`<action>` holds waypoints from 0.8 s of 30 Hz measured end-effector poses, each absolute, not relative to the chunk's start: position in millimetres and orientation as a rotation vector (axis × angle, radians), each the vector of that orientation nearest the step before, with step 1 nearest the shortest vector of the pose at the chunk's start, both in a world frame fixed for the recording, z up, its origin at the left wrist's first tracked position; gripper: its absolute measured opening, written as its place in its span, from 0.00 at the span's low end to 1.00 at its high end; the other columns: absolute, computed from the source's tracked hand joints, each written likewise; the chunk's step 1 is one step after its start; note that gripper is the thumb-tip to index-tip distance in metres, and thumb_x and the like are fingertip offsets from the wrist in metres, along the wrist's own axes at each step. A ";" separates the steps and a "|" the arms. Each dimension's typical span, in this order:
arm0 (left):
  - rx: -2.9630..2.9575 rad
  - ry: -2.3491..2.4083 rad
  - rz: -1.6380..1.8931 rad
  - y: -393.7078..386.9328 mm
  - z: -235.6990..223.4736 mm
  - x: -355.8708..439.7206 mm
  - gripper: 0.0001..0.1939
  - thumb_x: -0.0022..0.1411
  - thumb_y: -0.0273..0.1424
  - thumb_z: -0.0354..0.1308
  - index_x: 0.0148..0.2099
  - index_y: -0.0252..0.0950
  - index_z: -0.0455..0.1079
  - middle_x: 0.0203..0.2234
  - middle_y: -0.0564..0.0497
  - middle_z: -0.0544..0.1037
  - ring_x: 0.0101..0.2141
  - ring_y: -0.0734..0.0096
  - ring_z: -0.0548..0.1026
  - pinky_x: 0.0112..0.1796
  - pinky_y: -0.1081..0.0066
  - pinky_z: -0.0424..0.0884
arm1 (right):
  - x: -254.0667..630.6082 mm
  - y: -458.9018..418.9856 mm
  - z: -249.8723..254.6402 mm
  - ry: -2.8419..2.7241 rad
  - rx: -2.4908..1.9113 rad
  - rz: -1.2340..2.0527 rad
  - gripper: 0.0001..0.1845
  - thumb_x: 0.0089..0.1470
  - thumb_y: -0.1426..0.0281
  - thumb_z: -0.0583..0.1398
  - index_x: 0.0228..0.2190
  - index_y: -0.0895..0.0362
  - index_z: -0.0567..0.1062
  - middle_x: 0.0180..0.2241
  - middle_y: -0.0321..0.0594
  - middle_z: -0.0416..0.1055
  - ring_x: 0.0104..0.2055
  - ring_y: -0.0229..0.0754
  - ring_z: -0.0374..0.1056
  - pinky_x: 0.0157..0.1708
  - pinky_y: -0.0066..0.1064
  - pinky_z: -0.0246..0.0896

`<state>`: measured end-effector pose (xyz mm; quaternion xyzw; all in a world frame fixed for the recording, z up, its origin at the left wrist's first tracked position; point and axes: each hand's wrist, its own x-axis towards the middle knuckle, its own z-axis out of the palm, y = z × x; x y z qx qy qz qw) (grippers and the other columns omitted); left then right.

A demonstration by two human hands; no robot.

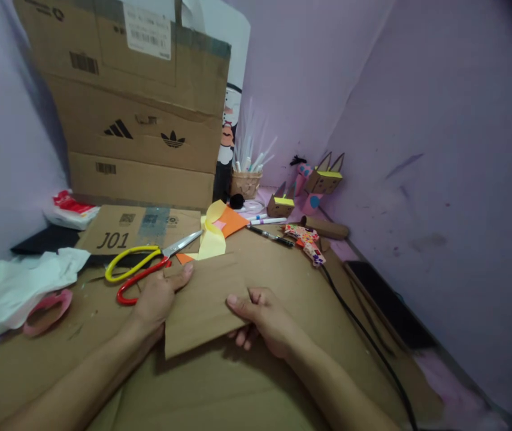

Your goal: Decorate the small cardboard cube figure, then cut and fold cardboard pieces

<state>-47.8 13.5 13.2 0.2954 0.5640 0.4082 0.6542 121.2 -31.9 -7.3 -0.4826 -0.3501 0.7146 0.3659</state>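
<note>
A flat, roughly rectangular piece of brown cardboard is held between my two hands, tilted above the table. My left hand grips its left edge, the thumb on top and the fingers hidden underneath. At its right edge, my right hand pinches the piece, thumb above and fingers curled below. Scissors with one yellow and one red handle lie just beyond my left hand, blades pointing away to the right. Yellow paper and orange paper rest past the far edge of the cardboard piece.
A large cardboard sheet covers the tabletop. Cardboard boxes stand at the back left. A glue gun with a black cord, a pen, and cardboard animal figures lie right of centre. A white plastic bag sits left.
</note>
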 end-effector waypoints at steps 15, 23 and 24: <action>0.965 1.121 0.654 -11.8 2.4 -42.4 0.18 0.44 0.40 0.65 0.20 0.30 0.66 0.11 0.54 0.70 0.10 0.84 0.63 0.10 0.85 0.53 | 126.0 -26.4 -9.1 -0.715 -1.226 1.574 0.23 0.35 0.54 0.65 0.24 0.61 0.68 0.12 0.35 0.69 0.10 0.29 0.59 0.08 0.17 0.54; 0.952 1.212 0.642 -10.4 0.2 -40.4 0.19 0.43 0.40 0.63 0.16 0.33 0.62 0.06 0.57 0.64 0.07 0.85 0.55 0.08 0.84 0.45 | 118.9 -29.7 -14.0 -0.715 -1.208 1.563 0.26 0.32 0.52 0.66 0.24 0.61 0.68 0.11 0.33 0.67 0.09 0.27 0.55 0.06 0.17 0.51; 0.943 1.195 0.645 -9.6 -0.4 -40.8 0.19 0.44 0.40 0.63 0.16 0.33 0.61 0.06 0.57 0.63 0.07 0.85 0.55 0.08 0.84 0.45 | 120.0 -28.7 -13.8 -0.717 -1.207 1.580 0.26 0.33 0.52 0.66 0.24 0.61 0.68 0.12 0.33 0.68 0.09 0.27 0.55 0.06 0.17 0.51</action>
